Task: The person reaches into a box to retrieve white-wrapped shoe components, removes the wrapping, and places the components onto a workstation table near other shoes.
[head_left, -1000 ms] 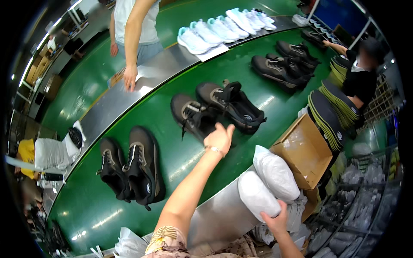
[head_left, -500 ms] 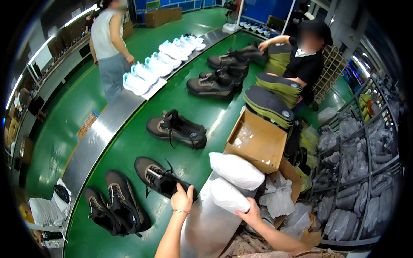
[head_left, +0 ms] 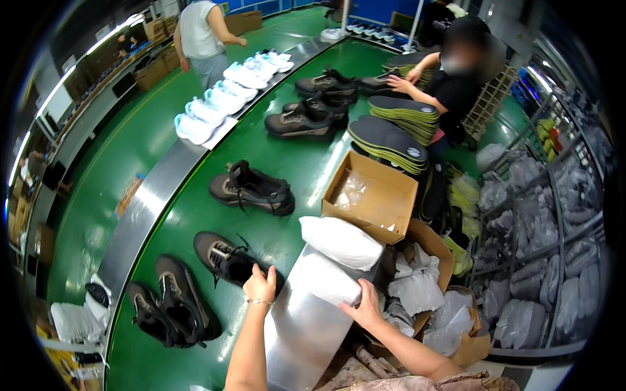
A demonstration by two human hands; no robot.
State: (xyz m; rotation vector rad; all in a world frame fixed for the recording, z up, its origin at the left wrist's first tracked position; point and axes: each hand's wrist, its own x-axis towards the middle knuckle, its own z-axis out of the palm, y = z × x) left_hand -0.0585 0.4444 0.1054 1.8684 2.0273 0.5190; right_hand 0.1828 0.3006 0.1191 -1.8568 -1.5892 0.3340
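My left hand is closed on the heel collar of a dark brown lace-up shoe, which lies on the green table with its toe pointing away to the left. My right hand grips the near end of a white paper-wrapped bundle, thumb and fingers around its corner. That bundle rests on a metal plate beside a second white wrapped bundle. To the left stands a pair of matching brown shoes. Farther up sits a single brown shoe with loose laces.
An open cardboard box stands beyond the bundles, with stacked black-and-green insoles behind it. A co-worker reaches over more brown shoes. White shoes line the metal ledge. At right is a rack of bagged items.
The whole view has shifted slightly. My hands keep their holds on the shoe and the bundle. The co-worker's hands have come together over a shoe, and the standing person has moved farther off.
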